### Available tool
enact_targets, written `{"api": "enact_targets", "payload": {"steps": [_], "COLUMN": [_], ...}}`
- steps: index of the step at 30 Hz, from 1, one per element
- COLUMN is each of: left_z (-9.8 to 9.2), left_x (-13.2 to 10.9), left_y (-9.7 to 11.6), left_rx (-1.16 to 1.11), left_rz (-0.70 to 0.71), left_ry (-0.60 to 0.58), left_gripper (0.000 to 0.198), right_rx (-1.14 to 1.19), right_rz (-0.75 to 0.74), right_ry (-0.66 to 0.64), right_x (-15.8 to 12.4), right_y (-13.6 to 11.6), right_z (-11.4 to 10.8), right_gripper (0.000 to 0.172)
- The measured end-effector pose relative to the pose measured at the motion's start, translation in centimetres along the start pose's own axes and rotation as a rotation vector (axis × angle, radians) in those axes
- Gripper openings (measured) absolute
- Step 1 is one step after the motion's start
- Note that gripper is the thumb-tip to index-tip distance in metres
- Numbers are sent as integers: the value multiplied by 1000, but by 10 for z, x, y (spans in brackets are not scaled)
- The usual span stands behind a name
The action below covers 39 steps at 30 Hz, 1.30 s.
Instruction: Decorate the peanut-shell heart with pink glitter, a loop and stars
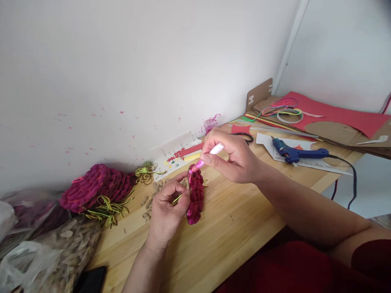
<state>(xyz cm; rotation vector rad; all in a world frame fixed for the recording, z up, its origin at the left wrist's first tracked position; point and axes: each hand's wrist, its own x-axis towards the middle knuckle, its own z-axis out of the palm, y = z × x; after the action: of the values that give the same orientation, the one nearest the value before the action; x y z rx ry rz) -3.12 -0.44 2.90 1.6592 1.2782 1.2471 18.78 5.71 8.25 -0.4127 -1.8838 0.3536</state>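
Note:
My left hand (171, 201) is closed on the edge of a magenta peanut-shell disc (196, 197), tilted up nearly edge-on, with a bit of yellow-green cord at the fingers. In my right hand (230, 156) a paintbrush (216, 149) with a white handle is pinched between thumb and fingers. Its pink-stained tip touches the disc's upper rim. A stack of similar magenta discs (97, 187) with yellow-green cords (108, 209) leans by the wall on the left. Loose peanut shells (148, 203) lie on the table behind my left hand.
A blue glue gun (297, 152) rests on white paper at the right, its cable over the table edge. Red sheets (332, 112), cardboard and a tape roll (289, 115) lie farther back. A paint-stained cup (210, 125) stands by the wall. Bagged peanut shells (70, 244) and a dark phone-like object (91, 280) are at left.

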Motion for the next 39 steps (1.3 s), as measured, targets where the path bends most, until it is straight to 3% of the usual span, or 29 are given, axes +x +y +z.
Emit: {"api": "enact_targets", "payload": {"steps": [3,8,14,19,28,39], "left_z": [-1,-1,-1,-2,-2,-2], "left_x": [0,1,2,1,1,1], "left_y": [-1,-2,-3,-2,-2,-3], "left_rx": [2,2,40,22,26,28], "left_rz": [4,18,37,16,20,18], "left_ry": [-8,4,-2,-4,-15,-3], "left_gripper": [22,23,22,23,23,23], "right_rx": [35,10,60,55,273,231], "right_rz": [-25,38,0,97,182,243], "right_ry": [-54,-27,-57,-31,-34,-58], "right_x": [0,-1,-2,-2,-3,-2], "right_y": [1,7,9,17,21,23], "right_z": [0,-2,-1,-5,-5,-6], "right_gripper": [11,12,11,12,11,14]}}
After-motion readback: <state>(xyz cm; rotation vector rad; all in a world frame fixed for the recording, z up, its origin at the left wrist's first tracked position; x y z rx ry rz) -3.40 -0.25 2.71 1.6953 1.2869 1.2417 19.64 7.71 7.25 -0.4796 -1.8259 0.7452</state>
